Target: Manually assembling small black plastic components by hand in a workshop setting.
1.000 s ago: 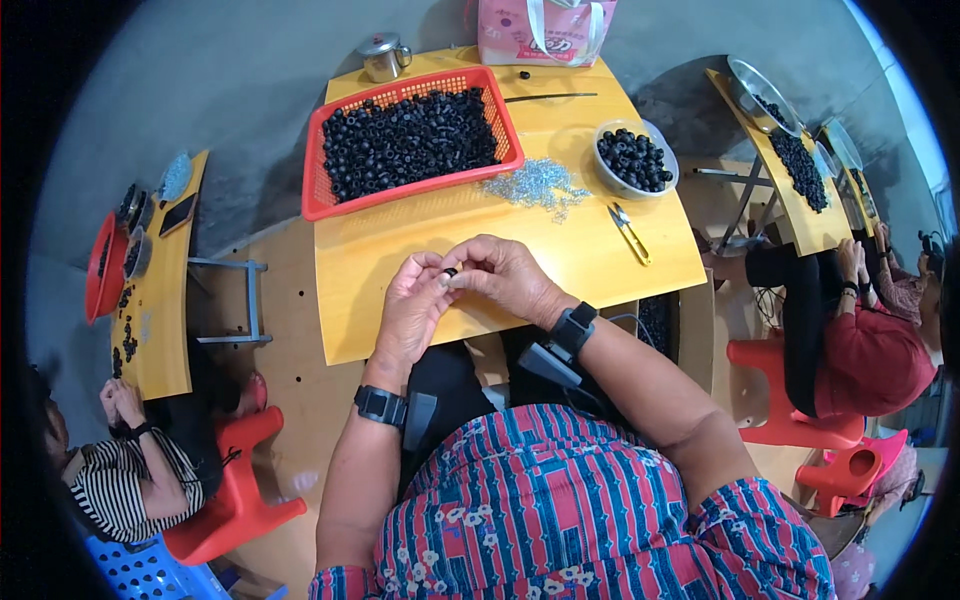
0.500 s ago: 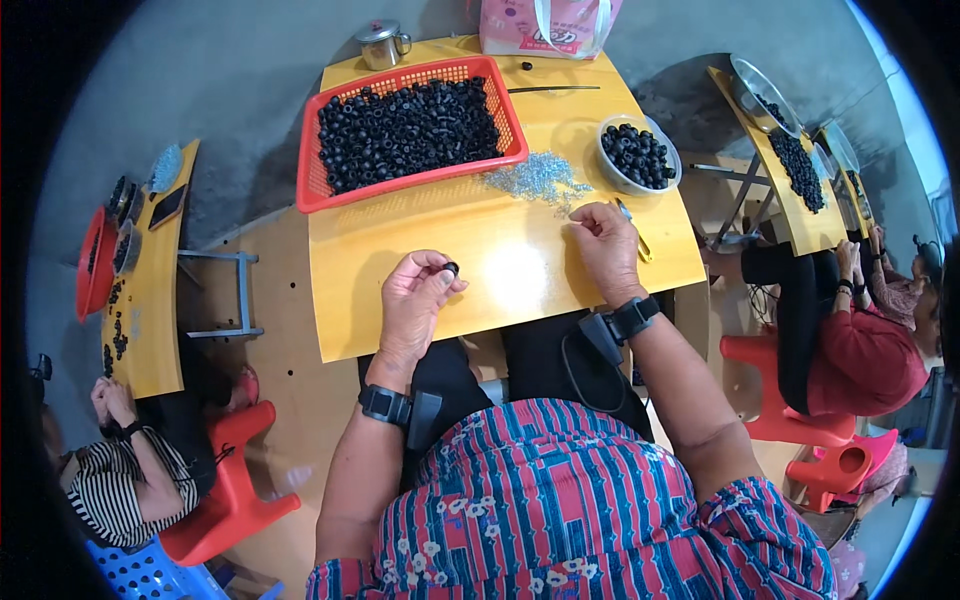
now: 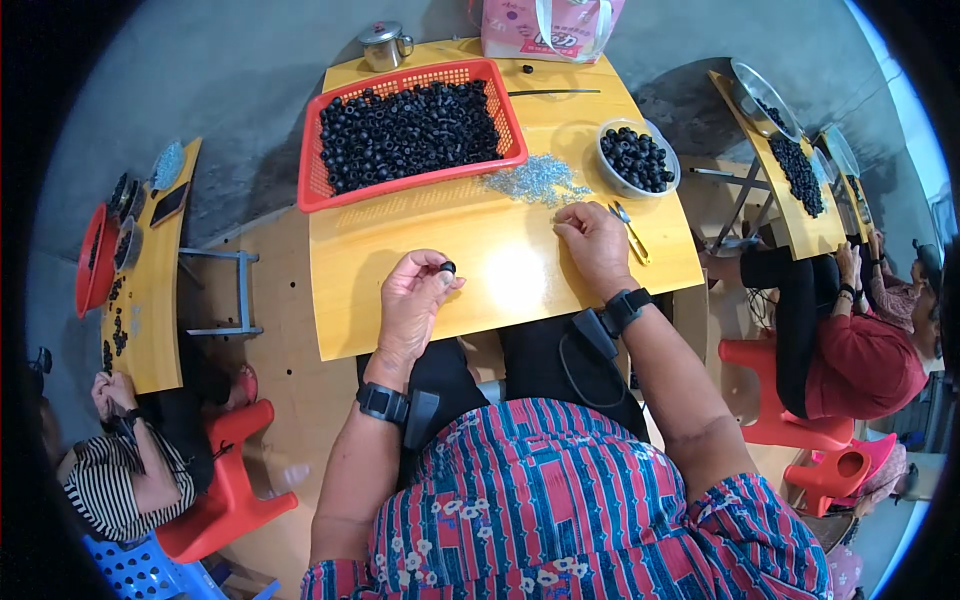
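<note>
My left hand (image 3: 410,300) is above the near left part of the yellow table (image 3: 360,270), pinching a small round black plastic piece (image 3: 447,267) between thumb and fingertips. To the right, my right hand (image 3: 597,245) hovers with thumb and forefinger pressed together; whatever may be between them is too small to make out. Just beyond it lies a loose heap of tiny clear bluish pieces (image 3: 538,180). A yellow-handled tool (image 3: 636,240) rests beside my right hand. Many similar black pieces (image 3: 410,135) fill a red basket (image 3: 418,186).
A clear bowl (image 3: 650,190) of black pieces stands at the far right. At the back are a metal mug (image 3: 382,48), a pink bag (image 3: 550,30), a thin dark strip (image 3: 555,92) and one loose black piece (image 3: 527,69). People sit at tables on both sides.
My right hand has shifted slightly left, uncovering more of the yellow-handled tool. My left hand keeps its hold on the black piece, almost unmoved.
</note>
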The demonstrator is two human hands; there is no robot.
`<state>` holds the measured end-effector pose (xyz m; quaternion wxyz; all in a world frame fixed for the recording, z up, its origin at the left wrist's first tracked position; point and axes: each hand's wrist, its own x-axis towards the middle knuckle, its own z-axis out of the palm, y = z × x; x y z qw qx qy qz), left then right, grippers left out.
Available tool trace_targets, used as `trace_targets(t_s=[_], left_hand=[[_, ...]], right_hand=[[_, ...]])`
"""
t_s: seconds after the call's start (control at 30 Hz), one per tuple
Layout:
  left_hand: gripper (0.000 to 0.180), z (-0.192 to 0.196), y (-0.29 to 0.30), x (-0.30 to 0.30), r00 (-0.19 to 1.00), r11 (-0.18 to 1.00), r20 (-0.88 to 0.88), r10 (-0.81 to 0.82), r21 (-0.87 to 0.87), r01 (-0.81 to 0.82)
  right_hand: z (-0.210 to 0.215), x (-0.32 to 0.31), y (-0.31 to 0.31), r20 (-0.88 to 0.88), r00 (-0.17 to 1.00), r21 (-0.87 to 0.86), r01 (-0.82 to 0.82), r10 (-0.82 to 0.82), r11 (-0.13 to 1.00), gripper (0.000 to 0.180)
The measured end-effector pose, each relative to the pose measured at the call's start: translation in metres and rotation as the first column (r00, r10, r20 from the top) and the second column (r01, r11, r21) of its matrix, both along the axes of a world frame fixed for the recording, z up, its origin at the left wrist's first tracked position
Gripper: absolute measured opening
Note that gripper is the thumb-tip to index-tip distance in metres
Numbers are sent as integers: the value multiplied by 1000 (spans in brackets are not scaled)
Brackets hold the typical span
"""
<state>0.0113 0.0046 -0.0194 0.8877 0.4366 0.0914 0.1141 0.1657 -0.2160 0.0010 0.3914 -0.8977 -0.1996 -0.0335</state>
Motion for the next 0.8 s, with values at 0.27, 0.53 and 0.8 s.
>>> trace_targets(t_s=[0.27,0.53,0.8], left_hand=[[17,0,0,-1,1000,998,-14,-19,54,20],[18,-1,0,-1,999,996,10,-33,77,32],[17,1,-6,3,1000,981,-20,-11,194,15]], right_hand=[[6,-4,1,54,991,-109,-119,125,987,4],[6,-9,12,137,927,-299,-296,348,907,6],[-1,-32,55,110,809,-122,-565,577,816,8]])
